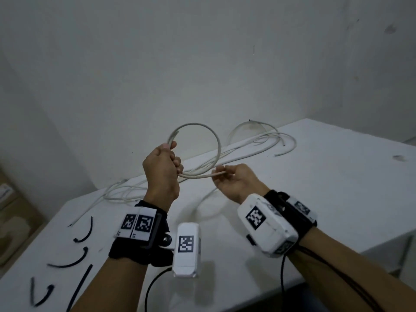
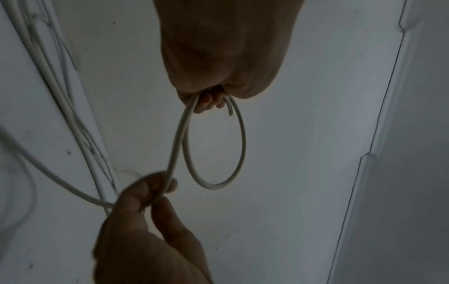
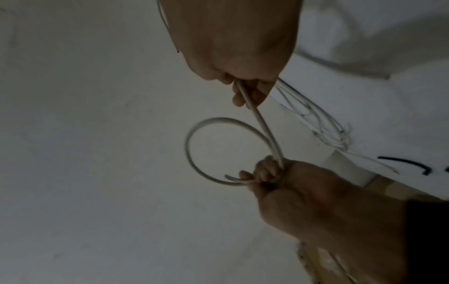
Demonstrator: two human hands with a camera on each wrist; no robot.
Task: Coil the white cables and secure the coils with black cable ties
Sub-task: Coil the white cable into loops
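Observation:
My left hand [image 1: 167,159] is fisted round a white cable [image 1: 218,144], keeping one round loop of it upright above the table, its cut end poking out by the thumb. The same loop [image 2: 239,146] hangs from my left hand [image 2: 213,100] in the left wrist view. My right hand [image 1: 227,175] pinches the cable's running part a short way to the right, between thumb and fingers. In the right wrist view the cable [image 3: 260,119] runs from my right hand [image 3: 245,92] to the loop. Several black cable ties [image 1: 86,230] lie loose at the table's near left.
More white cables [image 1: 265,143] sprawl in a tangle across the back of the white table [image 1: 337,188], trailing to the left edge. A grey wall stands right behind. A cardboard box [image 1: 13,212] sits beyond the table's left side. The table's right corner drops off near my right forearm.

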